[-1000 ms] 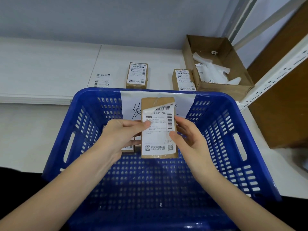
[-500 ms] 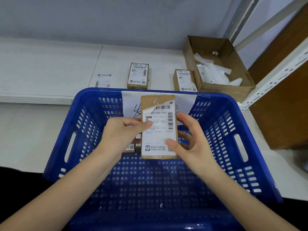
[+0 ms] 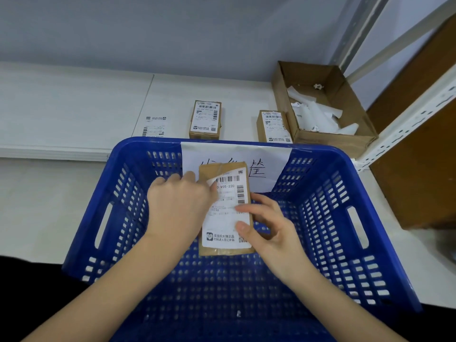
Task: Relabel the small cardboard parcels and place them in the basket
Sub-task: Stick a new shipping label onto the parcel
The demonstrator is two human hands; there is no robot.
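Gripping parcel (image 3: pixel 224 248) above basket (image 3: pixel 370 193) — both hands, left hand (image 3: pixel 180 206), right hand (image 3: pixel 266 230).

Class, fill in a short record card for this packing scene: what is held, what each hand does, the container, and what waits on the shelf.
Held item: small cardboard parcel with a white label, above the basket
Left hand: fingers at the label's upper left corner
Right hand: grips the parcel's right edge, thumb on the label
Container: blue basket with a handwritten paper sign
On shelf: two labelled parcels, a loose label, open cardboard box of paper scraps
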